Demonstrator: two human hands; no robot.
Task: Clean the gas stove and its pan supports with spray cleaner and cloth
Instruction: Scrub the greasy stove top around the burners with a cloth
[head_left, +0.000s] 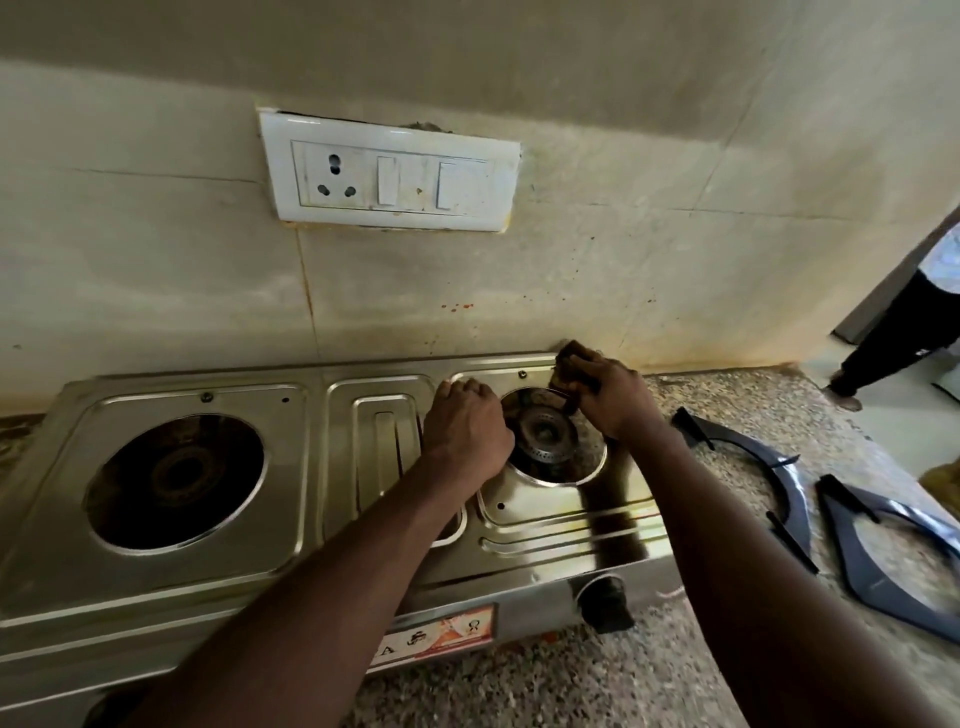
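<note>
A steel two-burner gas stove stands on a speckled stone counter against the wall. Both burners are bare: the left burner and the right burner. My right hand is shut on a dark brown cloth, pressing it at the far rim of the right burner. Fingers curled, my left hand rests on the stove top just left of that burner and holds nothing that I can see. Two dark pan supports lie on the counter to the stove's right. No spray cleaner is in view.
A white switch and socket plate is on the stained wall above the stove. A black knob sticks out of the stove's front. At the far right a person's leg stands on the floor past the counter's end.
</note>
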